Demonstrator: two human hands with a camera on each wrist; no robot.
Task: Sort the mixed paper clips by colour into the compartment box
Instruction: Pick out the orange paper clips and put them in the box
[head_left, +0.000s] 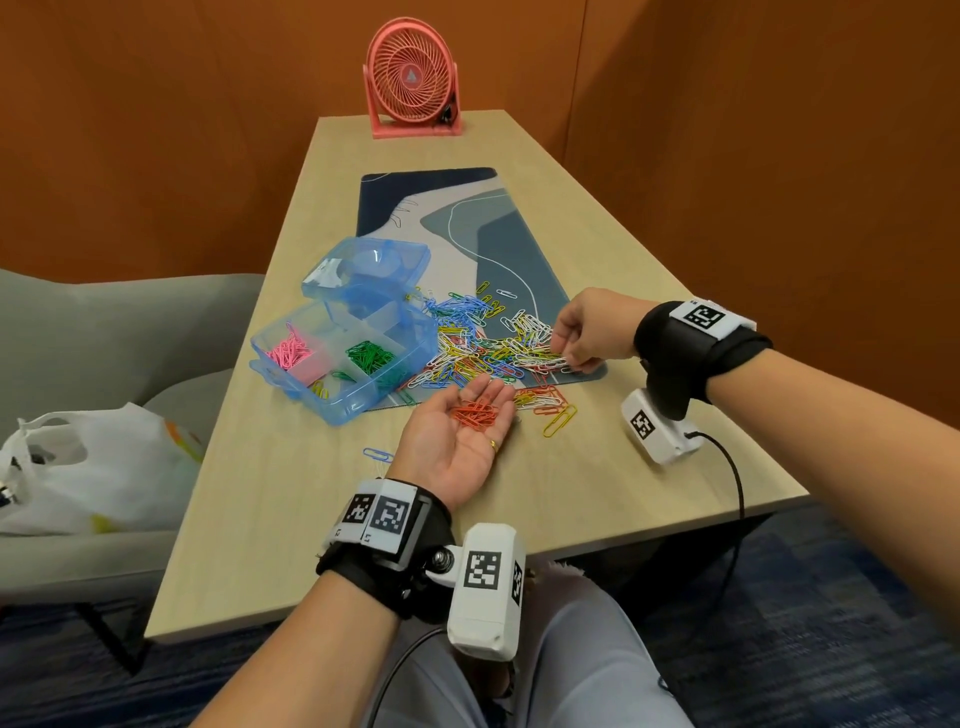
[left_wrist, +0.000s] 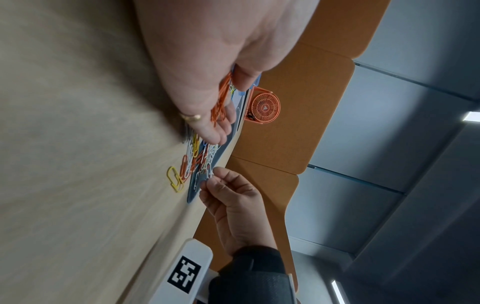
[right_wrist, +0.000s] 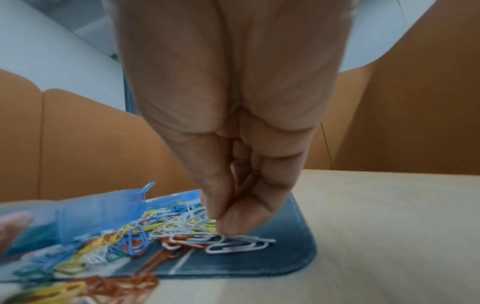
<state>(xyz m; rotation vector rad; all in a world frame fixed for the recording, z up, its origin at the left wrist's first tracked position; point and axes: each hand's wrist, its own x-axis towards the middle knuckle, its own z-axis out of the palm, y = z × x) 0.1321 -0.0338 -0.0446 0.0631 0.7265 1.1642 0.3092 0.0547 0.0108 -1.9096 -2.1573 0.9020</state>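
Head view is showing the wooden table (head_left: 291, 499) carrying a patterned mat (head_left: 498, 234). Next in size, the blue compartment box (head_left: 343, 358) is sitting at the mat's near left corner, lid raised, holding pink clips (head_left: 288, 351) and green clips (head_left: 370, 356) in separate compartments. Beside it, the mixed clip pile (head_left: 483, 343) is lying across the mat's near edge. The left hand (head_left: 457, 434) is resting palm-up with relaxed fingers, cradling orange clips (head_left: 475, 413). The right hand (head_left: 592, 330) is pinching narrowly at white clips (right_wrist: 237, 245) on the pile's right edge.
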